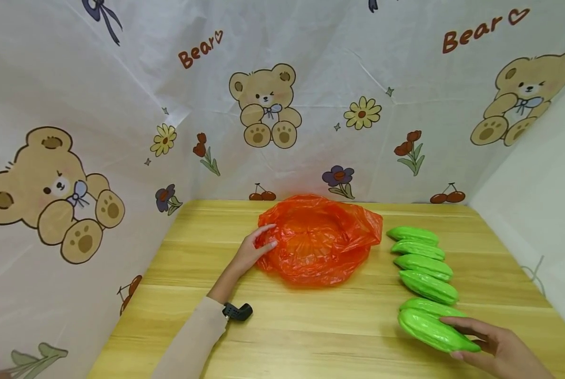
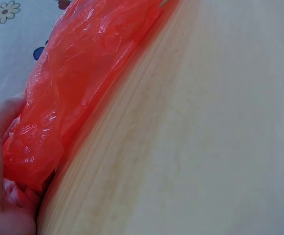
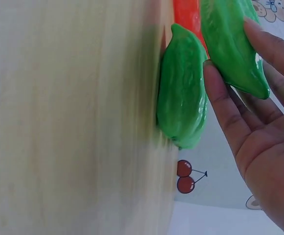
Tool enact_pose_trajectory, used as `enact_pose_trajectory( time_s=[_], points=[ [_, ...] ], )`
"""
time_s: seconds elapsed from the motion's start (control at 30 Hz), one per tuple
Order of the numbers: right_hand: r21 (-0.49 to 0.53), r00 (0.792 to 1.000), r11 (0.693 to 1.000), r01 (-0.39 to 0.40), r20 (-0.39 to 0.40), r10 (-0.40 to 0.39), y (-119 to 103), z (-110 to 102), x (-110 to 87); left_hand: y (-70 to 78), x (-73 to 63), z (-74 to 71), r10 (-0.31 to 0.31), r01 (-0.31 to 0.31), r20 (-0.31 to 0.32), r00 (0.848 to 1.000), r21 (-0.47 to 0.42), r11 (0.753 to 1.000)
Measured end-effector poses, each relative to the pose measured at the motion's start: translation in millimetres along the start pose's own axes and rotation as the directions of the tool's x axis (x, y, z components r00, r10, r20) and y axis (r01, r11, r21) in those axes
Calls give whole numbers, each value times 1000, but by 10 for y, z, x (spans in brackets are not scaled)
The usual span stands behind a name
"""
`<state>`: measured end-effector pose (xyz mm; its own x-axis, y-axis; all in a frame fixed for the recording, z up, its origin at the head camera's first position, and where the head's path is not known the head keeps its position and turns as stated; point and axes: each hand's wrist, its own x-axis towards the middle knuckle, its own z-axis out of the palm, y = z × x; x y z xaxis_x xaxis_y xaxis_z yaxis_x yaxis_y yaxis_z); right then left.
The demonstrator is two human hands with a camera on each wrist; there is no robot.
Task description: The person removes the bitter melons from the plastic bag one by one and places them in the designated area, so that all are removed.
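Observation:
A thin red plastic bag (image 1: 311, 242) lies spread with its mouth upward on the table. My left hand (image 1: 256, 250) grips its left rim; the thumb and the bag's crumpled edge show in the left wrist view. In my right hand (image 1: 497, 347) the thumb and fingers pinch one end of a glossy green bitter melon (image 1: 431, 330), which is tilted above the table in the right wrist view. Just behind it lies another bitter melon (image 3: 182, 90), partly covered in the head view. Several more bitter melons (image 1: 424, 267) form a column to the right of the bag.
The wooden table (image 1: 311, 331) meets a white cloth backdrop (image 1: 320, 58) printed with bears and flowers at the back and left. A white wall panel (image 1: 554, 210) bounds the right side, with a thin cord (image 1: 538, 273) near it.

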<state>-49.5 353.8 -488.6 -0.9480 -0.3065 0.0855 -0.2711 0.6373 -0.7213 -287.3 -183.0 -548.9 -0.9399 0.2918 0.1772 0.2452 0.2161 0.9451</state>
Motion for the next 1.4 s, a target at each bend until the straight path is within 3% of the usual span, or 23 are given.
enact_pose_trajectory(
  time_s=[0.23, 0.4, 0.6, 0.73, 1.0, 1.13, 1.4],
  points=[
    [104, 986, 981, -164, 37, 161, 67, 70, -108, 4, -10, 2, 12, -12, 3, 1000, 7, 1000],
    [161, 972, 963, -217, 125, 198, 149, 60, -142, 21, -9, -1, 14, -14, -8, 1000, 22, 1000],
    [177, 928, 930, -323, 252, 274, 242, 13, -159, 17, -18, -7, 7, -7, -1, 1000, 25, 1000],
    [161, 922, 931, -328, 267, 279, 262, 4, -165, 8, -15, 0, 1, -1, -1, 1000, 22, 1000],
    [90, 946, 957, -275, 201, 253, 277, 19, -160, 19, -13, -4, 9, -9, -2, 1000, 16, 1000],
    [-7, 953, 964, -265, 151, 263, 268, 35, -162, 25, -11, -6, 1, -1, -2, 1000, 18, 1000],
    [-171, 943, 932, -319, 39, 330, 198, 50, -128, 7, -7, -10, 8, -8, 0, 1000, 15, 1000]
  ],
)
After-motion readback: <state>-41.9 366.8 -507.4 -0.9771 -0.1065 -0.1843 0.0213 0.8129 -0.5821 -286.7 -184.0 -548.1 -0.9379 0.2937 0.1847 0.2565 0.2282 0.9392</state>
